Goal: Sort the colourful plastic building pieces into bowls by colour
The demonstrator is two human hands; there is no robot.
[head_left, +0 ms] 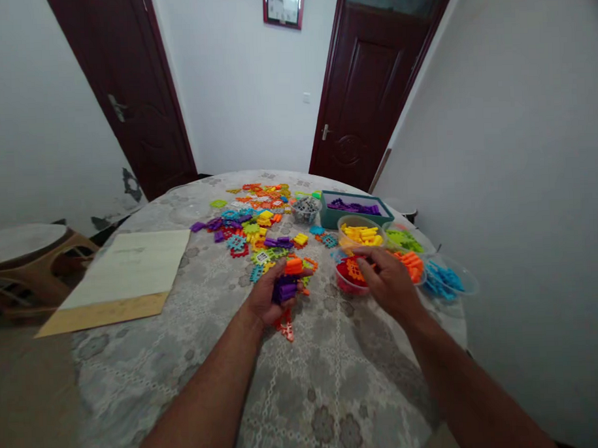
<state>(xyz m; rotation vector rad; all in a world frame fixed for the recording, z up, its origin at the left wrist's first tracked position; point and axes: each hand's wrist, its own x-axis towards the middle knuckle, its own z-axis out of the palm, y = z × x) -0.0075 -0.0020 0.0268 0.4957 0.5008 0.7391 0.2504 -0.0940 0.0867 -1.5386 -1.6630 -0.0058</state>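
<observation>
Your left hand [270, 302] is gripping purple pieces [285, 290] and orange ones [294, 266]; your right hand [388, 281] is hovering over the red bowl [351, 288], beside an orange lattice piece [353, 269], grip unclear. Keeping your left hand cupped is probably preventing spills.

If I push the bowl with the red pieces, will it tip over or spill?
The bowl looks like see-through plastic, so it's probably light and may bend a little when squeezed. It seems to sit level on the tablecloth, so a gentle push would likely slide it, not tip it. The red pieces look loose, so they might spill if it tilts.
</observation>
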